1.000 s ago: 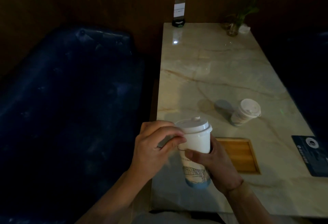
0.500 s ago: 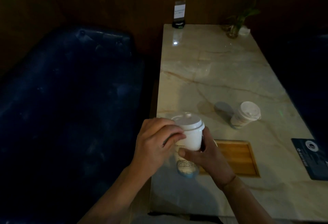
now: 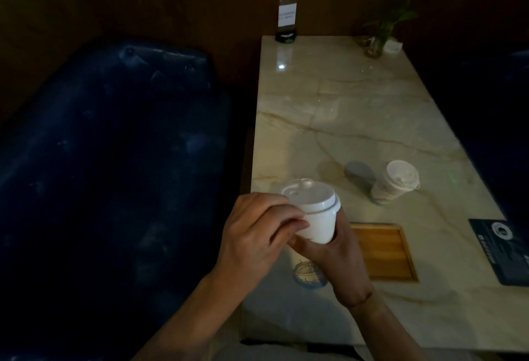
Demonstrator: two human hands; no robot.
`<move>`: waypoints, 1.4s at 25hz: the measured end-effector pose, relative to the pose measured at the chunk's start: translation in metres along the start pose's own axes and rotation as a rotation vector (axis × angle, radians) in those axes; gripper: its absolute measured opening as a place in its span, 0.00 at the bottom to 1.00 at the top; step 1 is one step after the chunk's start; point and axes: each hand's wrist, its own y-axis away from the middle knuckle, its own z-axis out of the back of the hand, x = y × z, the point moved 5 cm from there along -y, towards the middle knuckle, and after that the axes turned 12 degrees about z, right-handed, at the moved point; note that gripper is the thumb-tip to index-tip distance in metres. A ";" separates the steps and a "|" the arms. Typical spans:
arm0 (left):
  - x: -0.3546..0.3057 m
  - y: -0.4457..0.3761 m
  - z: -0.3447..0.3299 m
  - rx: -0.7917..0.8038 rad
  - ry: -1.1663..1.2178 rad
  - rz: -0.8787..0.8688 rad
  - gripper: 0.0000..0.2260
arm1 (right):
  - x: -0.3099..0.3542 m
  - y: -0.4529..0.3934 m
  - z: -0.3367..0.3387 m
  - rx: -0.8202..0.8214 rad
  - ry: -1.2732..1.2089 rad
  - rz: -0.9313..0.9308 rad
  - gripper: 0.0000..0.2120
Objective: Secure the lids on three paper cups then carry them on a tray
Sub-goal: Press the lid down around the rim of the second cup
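Note:
A white paper cup [image 3: 318,227] with a white lid [image 3: 310,194] stands near the marble table's left front edge. My right hand [image 3: 336,257] grips the cup's body from the right. My left hand [image 3: 257,234] has curled fingers at the lid's left rim and the cup's upper wall. A second lidded cup [image 3: 393,181] stands alone farther back on the right. The small wooden tray [image 3: 383,252] lies just right of my hands, partly hidden by my right hand. No third cup is visible.
The marble table [image 3: 343,120] runs away from me. A dark card [image 3: 503,249] lies at its right edge. A sign holder [image 3: 286,21] and a small plant in a glass [image 3: 378,37] stand at the far end. A dark blue bench [image 3: 108,160] fills the left side.
The held cup has come down and now sits lower between my hands. Both hands have kept their hold at the lid and body. The far cup has not moved.

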 end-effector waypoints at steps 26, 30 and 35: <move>0.001 -0.016 -0.002 -0.047 -0.001 -0.082 0.06 | 0.016 -0.030 0.003 -0.020 0.135 0.174 0.41; -0.002 -0.017 0.003 -0.061 0.011 -0.071 0.07 | 0.016 -0.022 0.010 -0.020 0.045 0.145 0.39; -0.006 -0.017 0.008 -0.043 0.050 -0.063 0.06 | 0.016 -0.017 0.015 0.031 -0.101 0.101 0.35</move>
